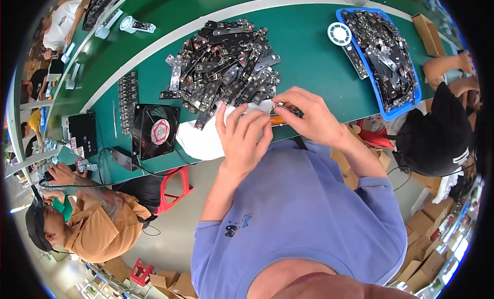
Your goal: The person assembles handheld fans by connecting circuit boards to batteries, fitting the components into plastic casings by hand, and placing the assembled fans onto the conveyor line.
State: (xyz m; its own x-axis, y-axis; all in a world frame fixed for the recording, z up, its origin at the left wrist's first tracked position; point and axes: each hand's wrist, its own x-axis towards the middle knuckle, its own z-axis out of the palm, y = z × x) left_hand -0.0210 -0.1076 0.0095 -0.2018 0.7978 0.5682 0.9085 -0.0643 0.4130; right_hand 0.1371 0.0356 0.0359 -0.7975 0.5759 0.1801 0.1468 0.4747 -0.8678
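My right hand (309, 115) pinches a small dark circuit board (291, 110) between thumb and fingers. Just below it, an orange cylindrical object (278, 120) lies between my hands, partly hidden; its kind is unclear. My left hand (244, 135) has its fingers stretched and apart over a white sheet (201, 142), the fingertips on the right close to the orange object. Whether they touch it is hard to tell. Beyond both hands, a large heap of black circuit boards (221, 62) covers the middle of the green table.
A blue tray (378, 95) full of boards stands at right, a white round-headed part (339, 34) by its rim. To the left are a black fan (156, 132), a row of boards (128, 100) and a black box (82, 134). Co-workers sit on both sides.
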